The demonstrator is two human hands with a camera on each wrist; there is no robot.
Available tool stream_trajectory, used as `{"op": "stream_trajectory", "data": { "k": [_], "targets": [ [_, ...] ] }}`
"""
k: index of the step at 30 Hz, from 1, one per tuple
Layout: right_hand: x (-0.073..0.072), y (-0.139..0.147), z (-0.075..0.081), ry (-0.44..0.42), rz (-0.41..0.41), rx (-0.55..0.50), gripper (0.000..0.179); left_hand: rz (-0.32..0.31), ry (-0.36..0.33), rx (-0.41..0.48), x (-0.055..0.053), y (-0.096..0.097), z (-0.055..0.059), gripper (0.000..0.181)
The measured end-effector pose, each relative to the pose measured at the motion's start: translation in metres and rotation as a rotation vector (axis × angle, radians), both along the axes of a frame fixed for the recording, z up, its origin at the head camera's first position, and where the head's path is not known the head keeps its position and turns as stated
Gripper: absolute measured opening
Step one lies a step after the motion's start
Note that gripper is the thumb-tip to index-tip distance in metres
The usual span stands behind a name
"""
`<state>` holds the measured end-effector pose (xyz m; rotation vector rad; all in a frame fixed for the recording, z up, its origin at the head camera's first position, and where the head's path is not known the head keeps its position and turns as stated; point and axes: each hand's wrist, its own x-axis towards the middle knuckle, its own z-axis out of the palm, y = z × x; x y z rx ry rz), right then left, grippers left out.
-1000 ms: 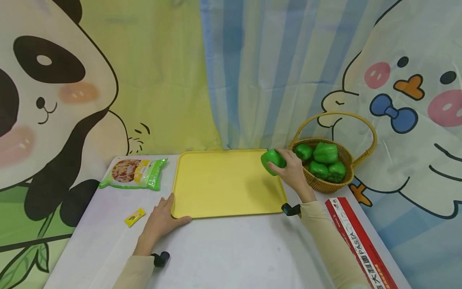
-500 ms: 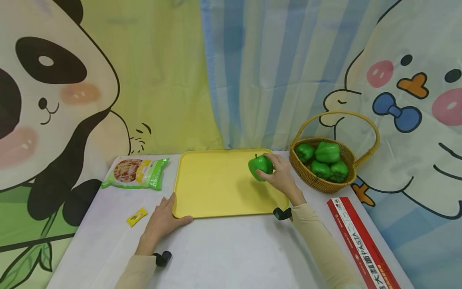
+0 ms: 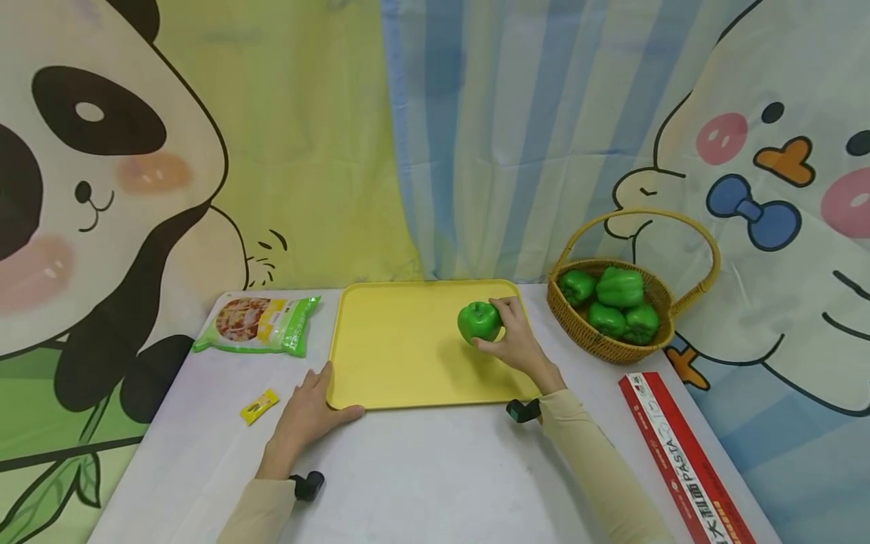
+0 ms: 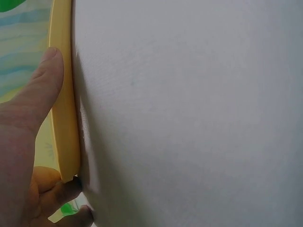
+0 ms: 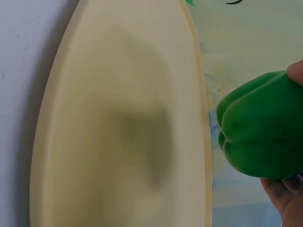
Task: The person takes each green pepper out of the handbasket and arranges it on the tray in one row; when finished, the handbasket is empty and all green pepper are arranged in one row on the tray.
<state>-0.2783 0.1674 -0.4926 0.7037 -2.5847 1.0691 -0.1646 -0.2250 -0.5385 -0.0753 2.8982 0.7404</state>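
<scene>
My right hand (image 3: 516, 336) holds a green bell pepper (image 3: 479, 322) above the right half of a yellow tray (image 3: 387, 340). In the right wrist view the bell pepper (image 5: 265, 127) shows its lobed end, with fingertips above and below it, and its shadow falls on the tray (image 5: 94, 71). My left hand (image 3: 306, 415) grips the tray's near left corner. Seen from the left wrist, the thumb lies along the tray's front wall (image 4: 64, 118) and the other fingers bend around the corner.
A wicker basket (image 3: 591, 341) with several green bell peppers (image 3: 620, 287) stands at the right, its handle upright. Nearer lies a long red pasta box (image 3: 686, 461). A green and white food bag (image 3: 261, 325) and a small yellow packet (image 3: 259, 406) lie left of the tray.
My right hand has carried the bell pepper left from beside the basket to over the tray, turning it on the way. My left hand has stayed at the tray's corner.
</scene>
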Motion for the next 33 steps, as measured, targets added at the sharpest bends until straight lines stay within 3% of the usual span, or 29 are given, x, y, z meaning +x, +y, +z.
{"op": "stream_trajectory", "data": {
  "k": [14, 33],
  "targets": [
    [0.000, -0.015, -0.019, -0.108, 0.128, 0.063, 0.081, 0.007, -0.003, 0.015, 0.002, 0.000, 0.001, 0.123],
    [-0.005, -0.043, -0.028, -0.327, 0.285, -0.010, 0.084, 0.013, -0.010, 0.022, 0.002, 0.001, 0.002, 0.123]
  ]
}}
